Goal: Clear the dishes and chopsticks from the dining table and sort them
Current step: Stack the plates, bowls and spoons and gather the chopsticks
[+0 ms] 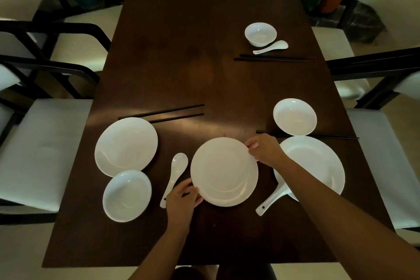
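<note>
A white round plate (pixel 223 171) sat mid-table; matching plates (pixel 125 146) (pixel 318 161) at nine and three o'clock, black chopsticks (pixel 163 113) at eleven.

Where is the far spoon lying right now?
In the head view the far spoon lies on the table's far right part, just in front of the small bowl and just beyond a pair of chopsticks.

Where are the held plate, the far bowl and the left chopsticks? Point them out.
held plate (pixel 223 171), head view, on its centre.
far bowl (pixel 260 32), head view, on its inside.
left chopsticks (pixel 172 110), head view, on the upper stick.
</note>
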{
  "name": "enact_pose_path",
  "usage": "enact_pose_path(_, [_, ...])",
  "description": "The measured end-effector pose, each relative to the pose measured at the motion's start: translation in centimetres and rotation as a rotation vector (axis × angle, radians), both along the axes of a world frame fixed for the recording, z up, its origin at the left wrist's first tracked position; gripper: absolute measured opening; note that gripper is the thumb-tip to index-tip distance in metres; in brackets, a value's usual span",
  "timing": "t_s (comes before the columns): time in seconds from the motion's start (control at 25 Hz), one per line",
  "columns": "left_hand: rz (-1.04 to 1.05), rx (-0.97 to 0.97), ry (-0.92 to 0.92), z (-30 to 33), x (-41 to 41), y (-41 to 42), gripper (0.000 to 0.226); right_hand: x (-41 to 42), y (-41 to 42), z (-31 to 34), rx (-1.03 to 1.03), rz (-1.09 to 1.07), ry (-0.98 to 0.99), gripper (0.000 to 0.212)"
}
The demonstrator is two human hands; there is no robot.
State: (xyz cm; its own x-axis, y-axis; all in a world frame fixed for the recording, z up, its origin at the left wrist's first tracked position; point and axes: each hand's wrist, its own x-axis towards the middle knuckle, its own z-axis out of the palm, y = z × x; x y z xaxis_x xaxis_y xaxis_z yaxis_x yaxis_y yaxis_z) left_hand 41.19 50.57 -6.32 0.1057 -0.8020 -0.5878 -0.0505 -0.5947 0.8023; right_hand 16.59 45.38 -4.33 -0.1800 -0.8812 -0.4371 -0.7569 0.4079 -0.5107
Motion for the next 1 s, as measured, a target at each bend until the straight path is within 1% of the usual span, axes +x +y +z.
enact_pose_path(0.24, [-0.025,-0.003,0.025,-0.1,0.3,0.0,0.017,0.3,0.3,-0.2,-0.052,-0.031,-0.002,0.036])
enact_pose_path(0.32, [-0.011,0.025,0.076,-0.3,0.6,0.0,0.014,0.5,0.5,-0.4,-0.052,-0.030,0.005,0.035])
enact_pose_path(0.4, [-0.032,0.037,0.128,-0.4,0.8,0.1,0.013,0.8,0.4,-0.4,-0.030,-0.017,0.054,0.032])
enact_pose_path(0.48, [-0.030,0.021,0.081,-0.3,0.7,0.1,0.013,1.2,-0.6,0.3,-0.024,-0.013,0.137,0.023])
enact_pose_path(0.52, [-0.012,0.017,0.059,-0.2,0.5,0.0,0.012,1.8,-1.6,0.9,-0.054,-0.016,0.163,0.019])
enact_pose_path(0.56, [0.010,0.025,0.053,-0.1,0.4,0.0,0.012,2.8,-2.8,1.5,-0.092,-0.018,0.141,0.016])
enact_pose_path(0.6, [0.032,0.038,0.060,-0.1,0.3,0.1,0.011,4.2,-4.2,1.9,-0.121,-0.023,0.049,0.014])
enact_pose_path(0.64, [0.047,0.043,0.072,-0.1,0.3,0.3,0.013,5.8,-5.4,2.3,-0.123,-0.043,-0.103,0.014])
enact_pose_path(0.72, [0.080,0.027,0.076,-0.1,0.4,0.7,0.018,9.6,-7.3,2.9,-0.037,-0.117,-0.447,0.009])
enact_pose_path(0.76, [0.092,0.013,0.060,0.0,0.4,0.8,0.020,11.2,-8.2,2.8,0.024,-0.151,-0.560,0.008])
enact_pose_path(0.88, [0.099,-0.020,-0.026,-0.4,0.5,0.9,0.015,14.7,-10.6,2.2,0.179,-0.189,-0.695,0.023])
enact_pose_path(0.92, [0.107,-0.015,-0.048,-0.5,0.5,0.9,0.014,15.4,-11.2,2.0,0.218,-0.209,-0.730,0.022])
enact_pose_path(1.0, [0.126,-0.004,-0.056,-0.7,0.8,0.9,0.014,16.5,-12.4,1.5,0.284,-0.256,-0.808,0.011])
